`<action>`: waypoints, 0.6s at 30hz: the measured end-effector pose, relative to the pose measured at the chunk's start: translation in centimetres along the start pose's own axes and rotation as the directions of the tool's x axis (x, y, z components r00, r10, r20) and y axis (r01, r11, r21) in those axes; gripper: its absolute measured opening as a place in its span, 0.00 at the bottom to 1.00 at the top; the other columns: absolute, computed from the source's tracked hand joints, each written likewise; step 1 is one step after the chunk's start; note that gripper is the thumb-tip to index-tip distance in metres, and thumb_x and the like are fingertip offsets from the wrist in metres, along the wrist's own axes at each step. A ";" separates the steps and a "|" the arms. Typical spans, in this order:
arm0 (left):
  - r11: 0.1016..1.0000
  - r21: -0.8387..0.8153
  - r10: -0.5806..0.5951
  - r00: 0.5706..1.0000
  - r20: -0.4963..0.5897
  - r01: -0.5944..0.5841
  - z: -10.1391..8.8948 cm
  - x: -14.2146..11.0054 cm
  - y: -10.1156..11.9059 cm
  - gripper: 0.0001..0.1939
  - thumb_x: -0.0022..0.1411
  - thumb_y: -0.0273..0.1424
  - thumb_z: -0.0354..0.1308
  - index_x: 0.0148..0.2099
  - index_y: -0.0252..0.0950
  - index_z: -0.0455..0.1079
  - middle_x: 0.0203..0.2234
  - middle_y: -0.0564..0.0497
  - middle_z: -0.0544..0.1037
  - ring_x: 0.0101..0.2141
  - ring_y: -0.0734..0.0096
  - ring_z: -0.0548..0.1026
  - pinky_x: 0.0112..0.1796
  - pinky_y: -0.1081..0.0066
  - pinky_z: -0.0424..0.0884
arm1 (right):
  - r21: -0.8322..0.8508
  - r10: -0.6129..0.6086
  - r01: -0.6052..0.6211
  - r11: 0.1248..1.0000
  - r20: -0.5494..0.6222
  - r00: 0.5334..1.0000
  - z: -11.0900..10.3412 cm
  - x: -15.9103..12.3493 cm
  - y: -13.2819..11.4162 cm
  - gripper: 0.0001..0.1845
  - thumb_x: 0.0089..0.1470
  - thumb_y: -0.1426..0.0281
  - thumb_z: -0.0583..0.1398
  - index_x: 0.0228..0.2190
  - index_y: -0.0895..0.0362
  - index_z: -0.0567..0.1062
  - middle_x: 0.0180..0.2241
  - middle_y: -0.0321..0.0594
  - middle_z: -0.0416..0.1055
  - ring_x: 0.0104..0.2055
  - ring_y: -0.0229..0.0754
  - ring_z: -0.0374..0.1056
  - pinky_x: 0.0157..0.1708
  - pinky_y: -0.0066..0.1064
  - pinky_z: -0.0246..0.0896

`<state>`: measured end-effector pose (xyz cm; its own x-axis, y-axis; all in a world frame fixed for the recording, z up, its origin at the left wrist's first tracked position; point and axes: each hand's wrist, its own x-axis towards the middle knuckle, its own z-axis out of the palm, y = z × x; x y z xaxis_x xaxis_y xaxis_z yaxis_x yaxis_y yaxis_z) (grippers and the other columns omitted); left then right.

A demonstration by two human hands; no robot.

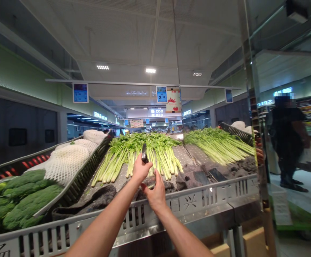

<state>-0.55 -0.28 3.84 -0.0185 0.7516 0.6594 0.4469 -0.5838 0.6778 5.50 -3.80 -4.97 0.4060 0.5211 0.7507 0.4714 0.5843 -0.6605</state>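
My left hand [141,169] reaches over the sloped display, its fingers closed round a small black handheld object [144,153] that points up toward the celery. What kind of tool it is, I cannot make out. Just below and to the right, my right hand [156,192] is cupped, thumb and fingers apart, close to the stalk ends; something pale greenish shows between them, too small to name. Green celery [134,153] lies fanned over a dotted metal slope, leaves at the back and pale stalks toward me. Dark crumpled cloth [101,200] lies along the slope's lower edge.
A grey slotted rail [198,198] borders the front. At left, a black crate wall [91,157] separates broccoli [34,203] and produce in white foam nets [68,157]. A mirror panel [214,107] on the right reflects the celery. A person [286,139] carrying a bag shows at far right.
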 end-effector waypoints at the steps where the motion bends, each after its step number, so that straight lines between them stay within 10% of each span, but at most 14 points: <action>1: 1.000 0.005 0.006 1.000 0.001 -0.006 0.2 0.0 -0.1 0.10 0.40 0.30 0.54 0.29 0.35 0.60 0.19 0.57 0.65 0.21 0.77 0.63 0.23 0.76 0.57 | 0.000 -0.002 0.002 1.000 -0.007 1.000 -0.1 0.0 0.1 0.37 0.36 0.65 0.60 0.49 0.64 0.58 0.47 0.50 0.60 0.49 0.47 0.57 0.46 0.36 0.55; 18: 0.997 -0.076 0.024 0.997 0.076 -0.018 4.7 -1.7 2.0 0.08 0.42 0.28 0.52 0.29 0.36 0.59 0.17 0.58 0.63 0.18 0.79 0.62 0.20 0.78 0.56 | -0.097 -0.058 0.047 0.994 -0.111 0.992 -4.3 0.4 2.1 0.34 0.36 0.69 0.59 0.48 0.62 0.60 0.46 0.48 0.62 0.49 0.46 0.57 0.47 0.36 0.54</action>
<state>4.56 -1.22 2.55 0.0604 0.7586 0.6488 0.3779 -0.6190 0.6885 10.06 -5.04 -6.05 0.4626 0.4144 0.7838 0.5636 0.5450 -0.6208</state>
